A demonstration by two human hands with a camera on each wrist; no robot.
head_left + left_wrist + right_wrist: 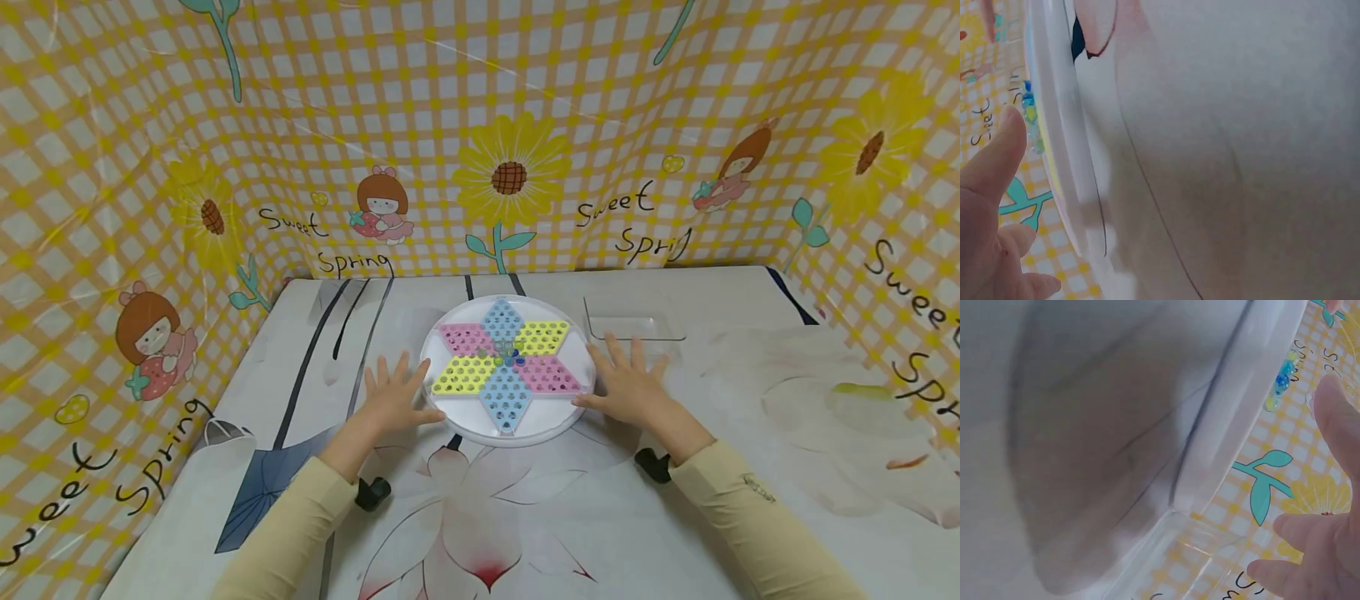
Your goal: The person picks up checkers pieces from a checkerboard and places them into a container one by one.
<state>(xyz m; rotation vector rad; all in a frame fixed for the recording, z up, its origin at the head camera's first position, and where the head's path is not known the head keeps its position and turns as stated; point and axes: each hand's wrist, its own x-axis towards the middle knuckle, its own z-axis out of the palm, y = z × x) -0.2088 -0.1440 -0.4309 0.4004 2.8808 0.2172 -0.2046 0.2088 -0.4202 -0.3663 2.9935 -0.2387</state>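
A round white Chinese checkers board (465, 421) lies on the table, its star made of pink, yellow and light blue points. Several glass marbles (508, 357) are gathered near the star's centre; in the right wrist view the marbles (1282, 381) show blue, teal and yellow-green above the rim. My left hand (393, 400) is spread at the board's left edge, thumb toward the front rim. On the opposite side, my right hand (628, 390) spreads its fingers at the right edge, thumb over the rim. Neither hand holds anything.
A clear plastic tray (637, 327) sits behind my right hand, to the right of the board. The table has a white cover (450, 533) printed with flowers and dark lines. Yellow checked curtain (427, 100) encloses the back and sides.
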